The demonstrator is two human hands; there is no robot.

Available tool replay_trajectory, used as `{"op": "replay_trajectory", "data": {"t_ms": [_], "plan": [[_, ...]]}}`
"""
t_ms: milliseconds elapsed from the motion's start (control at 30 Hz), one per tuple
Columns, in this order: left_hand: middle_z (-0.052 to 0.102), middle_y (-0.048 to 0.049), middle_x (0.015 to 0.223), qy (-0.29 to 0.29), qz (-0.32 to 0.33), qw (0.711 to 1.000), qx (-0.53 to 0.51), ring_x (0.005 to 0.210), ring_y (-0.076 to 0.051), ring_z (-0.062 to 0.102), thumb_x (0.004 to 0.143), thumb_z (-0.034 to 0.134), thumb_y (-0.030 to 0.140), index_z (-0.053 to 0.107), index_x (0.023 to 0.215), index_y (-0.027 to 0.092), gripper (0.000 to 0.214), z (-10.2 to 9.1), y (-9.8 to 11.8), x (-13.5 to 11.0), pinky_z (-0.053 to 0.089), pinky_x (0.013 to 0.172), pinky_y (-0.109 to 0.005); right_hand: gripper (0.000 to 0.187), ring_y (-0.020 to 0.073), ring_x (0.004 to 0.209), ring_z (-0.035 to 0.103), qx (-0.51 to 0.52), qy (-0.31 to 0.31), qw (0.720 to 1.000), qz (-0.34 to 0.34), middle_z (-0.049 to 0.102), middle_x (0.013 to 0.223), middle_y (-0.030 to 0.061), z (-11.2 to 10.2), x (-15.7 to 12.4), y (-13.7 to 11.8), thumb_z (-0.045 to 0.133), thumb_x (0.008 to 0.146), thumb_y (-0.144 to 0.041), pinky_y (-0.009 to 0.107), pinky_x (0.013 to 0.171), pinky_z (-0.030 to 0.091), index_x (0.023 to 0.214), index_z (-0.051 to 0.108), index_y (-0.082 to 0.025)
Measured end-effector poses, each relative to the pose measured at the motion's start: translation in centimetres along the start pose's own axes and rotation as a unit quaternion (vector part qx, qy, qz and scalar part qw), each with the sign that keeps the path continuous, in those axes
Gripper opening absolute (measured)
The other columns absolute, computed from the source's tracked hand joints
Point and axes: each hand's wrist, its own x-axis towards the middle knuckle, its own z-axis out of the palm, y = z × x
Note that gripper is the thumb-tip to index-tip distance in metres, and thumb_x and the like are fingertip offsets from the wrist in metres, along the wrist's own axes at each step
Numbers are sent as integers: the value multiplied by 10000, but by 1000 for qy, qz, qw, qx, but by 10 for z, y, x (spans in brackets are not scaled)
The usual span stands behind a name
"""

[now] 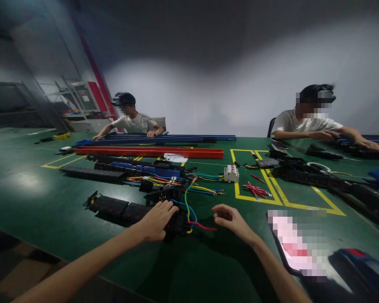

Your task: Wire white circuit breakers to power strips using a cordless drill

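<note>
So the black strip [113, 209] is right under the left grip [158, 219], which sits on its wire end, knuckles up, with the rest of the strip running off to the person's left. Can't tell from here if those fingers are actually clamped round it or just resting on top. The right grip [232, 219] has nothing in it: fingers curled, thumb apart, a middling gap, hanging just past the wire ends.

Left forearm comes in long and low across the edge of the bench [189, 277], wrist pretty flat. Right forearm angles in from the other side, palm turned inward.

Between the two there's a bit of a tangle: a green-yellow wire [185, 198] arching up, a blue wire [193, 213] and a red wire [205, 227] poking toward the right grip. Just beyond is a heap of more black parts and coloured leads, with a white breaker block [231, 173] at the end, then an orange channel [148, 152]. Red leads [255, 190] lie inside the yellow tape, and a phone [298, 246] is off to the right. Two co-workers sit opposite.
</note>
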Motion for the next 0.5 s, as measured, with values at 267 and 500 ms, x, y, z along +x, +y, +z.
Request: {"op": "replay_trajectory", "data": {"t_ms": [267, 500], "plan": [[320, -107, 1485, 158, -13, 986, -57, 1408, -309, 222, 753, 585, 261, 217, 1496, 264, 829, 24, -3, -46, 155, 1142, -513, 263, 138, 747, 522, -242, -36, 970, -10, 627, 867, 35, 20, -6, -4, 628, 813, -384, 250, 669, 391, 961, 653, -168], [169, -126, 1557, 327, -390, 860, -35, 1453, -321, 112, 969, 305, 433, 367, 1453, 243, 524, 82, -97, -90, 158, 1140, -551, 259, 144, 718, 523, -373, -59, 926, -10, 636, 801, 23, 32, -6, -3, 553, 866, -428, 267, 697, 341, 866, 671, -198]]}}
